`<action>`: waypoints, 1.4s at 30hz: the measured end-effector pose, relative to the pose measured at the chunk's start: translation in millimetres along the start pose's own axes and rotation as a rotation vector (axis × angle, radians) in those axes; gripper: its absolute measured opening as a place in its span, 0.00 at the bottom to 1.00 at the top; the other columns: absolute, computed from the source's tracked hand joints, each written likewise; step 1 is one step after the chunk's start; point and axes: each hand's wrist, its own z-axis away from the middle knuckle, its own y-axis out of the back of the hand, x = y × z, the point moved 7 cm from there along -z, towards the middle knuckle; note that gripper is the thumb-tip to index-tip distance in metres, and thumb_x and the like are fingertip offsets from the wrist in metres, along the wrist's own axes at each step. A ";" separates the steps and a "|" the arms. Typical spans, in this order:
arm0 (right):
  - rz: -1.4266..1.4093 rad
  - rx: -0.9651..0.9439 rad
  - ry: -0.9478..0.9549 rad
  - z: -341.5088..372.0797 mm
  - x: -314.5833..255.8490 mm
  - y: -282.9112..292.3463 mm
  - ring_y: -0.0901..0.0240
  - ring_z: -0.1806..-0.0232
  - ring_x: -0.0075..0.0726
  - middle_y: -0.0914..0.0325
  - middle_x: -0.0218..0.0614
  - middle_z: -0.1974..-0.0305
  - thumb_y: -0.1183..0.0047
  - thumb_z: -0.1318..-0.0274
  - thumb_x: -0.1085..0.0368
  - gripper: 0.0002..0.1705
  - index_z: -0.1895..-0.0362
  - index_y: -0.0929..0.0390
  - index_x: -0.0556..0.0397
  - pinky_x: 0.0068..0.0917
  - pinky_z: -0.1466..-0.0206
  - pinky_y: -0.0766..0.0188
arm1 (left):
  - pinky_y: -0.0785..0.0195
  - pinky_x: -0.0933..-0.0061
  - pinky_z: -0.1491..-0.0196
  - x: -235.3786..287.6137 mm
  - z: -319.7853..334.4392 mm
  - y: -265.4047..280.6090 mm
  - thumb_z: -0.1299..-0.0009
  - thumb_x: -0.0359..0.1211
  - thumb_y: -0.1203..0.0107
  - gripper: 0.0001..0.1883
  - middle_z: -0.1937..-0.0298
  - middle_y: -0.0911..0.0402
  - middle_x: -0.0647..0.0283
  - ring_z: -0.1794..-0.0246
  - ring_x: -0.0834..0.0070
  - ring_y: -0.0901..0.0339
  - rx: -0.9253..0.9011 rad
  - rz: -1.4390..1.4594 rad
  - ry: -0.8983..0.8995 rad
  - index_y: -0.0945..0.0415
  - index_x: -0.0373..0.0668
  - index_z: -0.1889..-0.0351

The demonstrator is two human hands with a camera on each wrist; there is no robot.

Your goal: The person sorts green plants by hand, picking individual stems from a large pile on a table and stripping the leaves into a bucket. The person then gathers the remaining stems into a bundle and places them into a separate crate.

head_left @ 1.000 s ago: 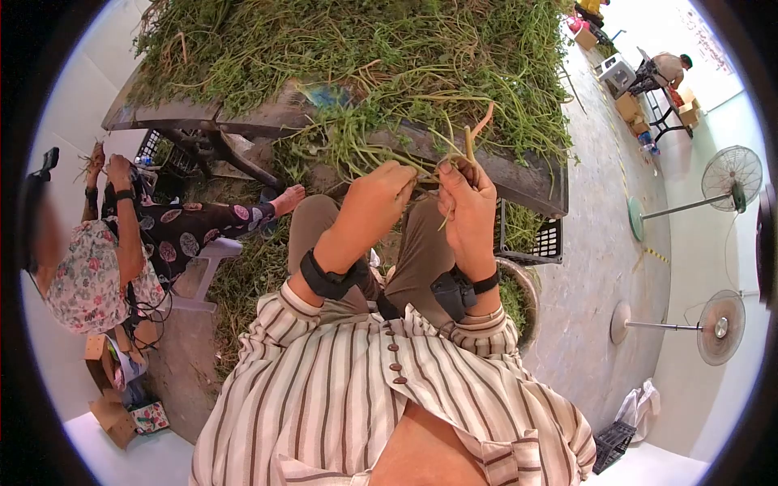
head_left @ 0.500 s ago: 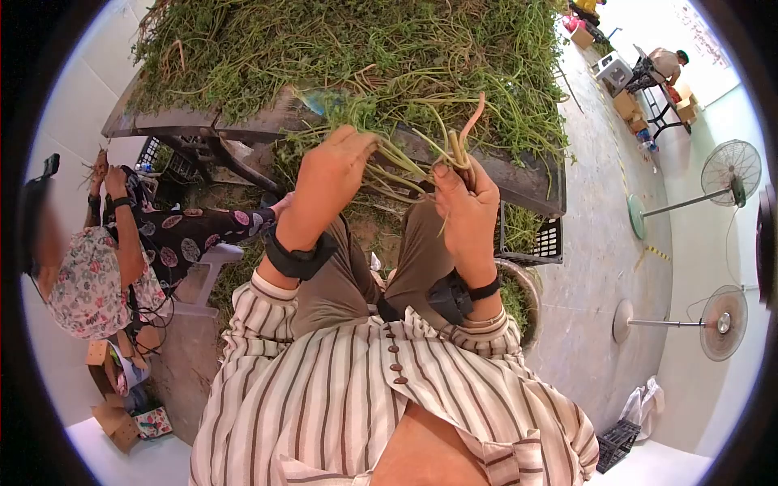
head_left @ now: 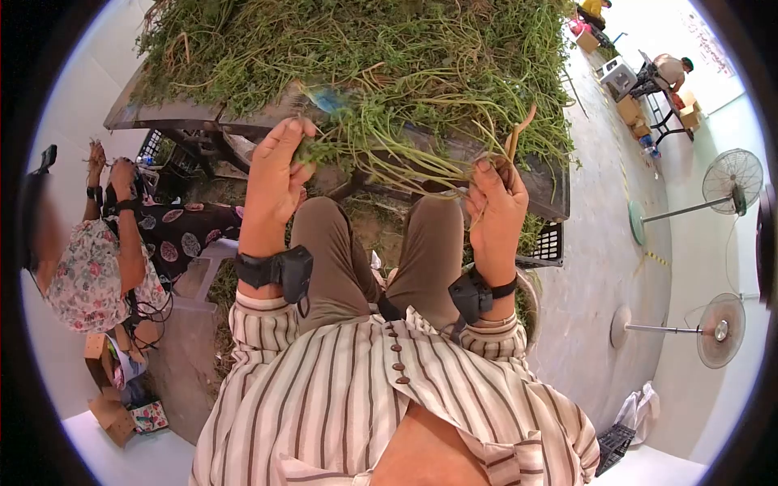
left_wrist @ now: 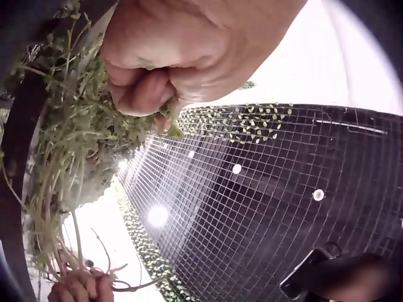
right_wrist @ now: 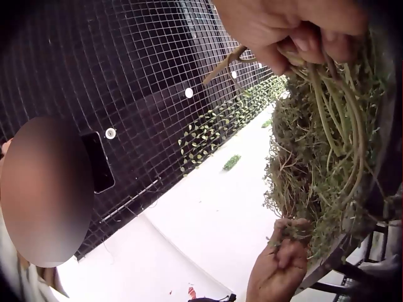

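My right hand (head_left: 496,202) grips a bundle of long green stems (head_left: 405,158) at their bare ends. One thick pinkish-brown stem end (head_left: 523,130) pokes up past the fingers. The stems stretch leftward in front of the table edge to their leafy tops (head_left: 324,150). At those tops, my left hand (head_left: 278,174) pinches leafy green bits between thumb and fingers. Curled fingers with a little green at the tips show in the left wrist view. From the right wrist, the stems (right_wrist: 327,107) hang below the gripping fingers, and the left hand (right_wrist: 277,267) appears at the bottom.
A thick heap of greens (head_left: 348,49) covers the table (head_left: 174,117). Below its right end stands a black crate (head_left: 547,243). A seated person (head_left: 97,267) works at the left. Two fans (head_left: 721,328) stand at the right.
My left hand has moved left from beside the right hand, along the stems to their leafy tops. The right hand has shifted slightly right, still holding the stem ends.
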 end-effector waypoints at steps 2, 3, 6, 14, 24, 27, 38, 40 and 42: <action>0.004 0.017 0.001 -0.9 1.9 4.6 0.49 0.83 0.13 0.39 0.20 0.79 0.44 0.47 0.67 0.08 0.67 0.32 0.50 0.14 0.83 0.54 | 0.53 0.91 0.83 2.6 9.9 -7.2 0.29 0.38 0.51 0.10 0.68 0.27 0.72 0.85 0.94 0.48 -0.040 0.147 0.052 0.28 0.45 0.69; 0.006 0.016 0.000 -1.2 2.3 5.0 0.49 0.83 0.13 0.39 0.20 0.79 0.44 0.47 0.67 0.08 0.67 0.32 0.50 0.14 0.83 0.54 | 0.53 0.91 0.83 0.6 15.0 -9.1 0.29 0.38 0.51 0.10 0.68 0.27 0.72 0.85 0.94 0.48 -0.038 0.149 0.052 0.28 0.45 0.69; -0.016 0.014 -0.011 -0.2 5.9 3.5 0.50 0.83 0.13 0.39 0.20 0.79 0.44 0.47 0.67 0.09 0.67 0.32 0.50 0.14 0.83 0.54 | 0.56 0.90 0.83 -20.2 29.3 -21.1 0.28 0.41 0.54 0.12 0.73 0.30 0.72 0.84 0.93 0.49 -0.072 0.161 0.130 0.31 0.45 0.70; -0.044 -0.002 -0.014 3.3 10.3 -0.5 0.54 0.85 0.09 0.43 0.16 0.81 0.43 0.46 0.65 0.09 0.68 0.31 0.51 0.12 0.85 0.60 | 0.34 0.74 0.67 -33.7 58.3 -64.4 0.33 0.32 0.47 0.09 0.69 0.23 0.61 0.69 0.72 0.25 -0.130 -0.769 -0.482 0.26 0.37 0.60; -0.019 0.009 -0.043 8.8 13.2 -3.4 0.53 0.85 0.09 0.43 0.17 0.81 0.42 0.47 0.64 0.10 0.68 0.31 0.51 0.12 0.85 0.58 | 0.31 0.71 0.66 -34.2 60.3 -72.9 0.36 0.29 0.45 0.13 0.65 0.21 0.56 0.69 0.61 0.22 -0.111 -1.089 -0.683 0.27 0.42 0.53; -0.004 0.033 -0.044 7.2 13.0 -3.2 0.52 0.85 0.10 0.42 0.17 0.81 0.43 0.47 0.65 0.09 0.68 0.30 0.51 0.12 0.85 0.58 | 0.30 0.70 0.66 -35.1 58.1 -69.0 0.36 0.28 0.46 0.13 0.64 0.21 0.56 0.67 0.59 0.22 -0.146 -1.115 -0.662 0.28 0.40 0.53; -0.123 -0.041 -0.081 16.6 10.8 -11.9 0.52 0.85 0.10 0.39 0.18 0.81 0.44 0.47 0.67 0.07 0.66 0.28 0.54 0.13 0.85 0.58 | 0.33 0.66 0.68 -21.5 39.4 -37.9 0.42 0.24 0.46 0.14 0.68 0.28 0.53 0.68 0.55 0.28 -0.179 -1.265 -0.771 0.29 0.39 0.56; -0.090 0.006 -0.075 23.0 1.2 -12.1 0.52 0.85 0.10 0.39 0.18 0.80 0.44 0.47 0.67 0.07 0.65 0.28 0.54 0.13 0.84 0.58 | 0.34 0.66 0.68 -15.8 29.6 -23.3 0.43 0.24 0.45 0.16 0.68 0.29 0.53 0.69 0.54 0.29 -0.168 -1.306 -0.778 0.29 0.40 0.56; -0.053 0.046 -0.068 25.2 -2.7 -8.5 0.52 0.85 0.10 0.39 0.19 0.80 0.45 0.47 0.67 0.07 0.65 0.28 0.55 0.13 0.84 0.58 | 0.33 0.67 0.69 -1.9 18.5 0.8 0.43 0.24 0.44 0.17 0.68 0.29 0.53 0.70 0.55 0.30 -0.028 -1.352 -0.801 0.30 0.40 0.55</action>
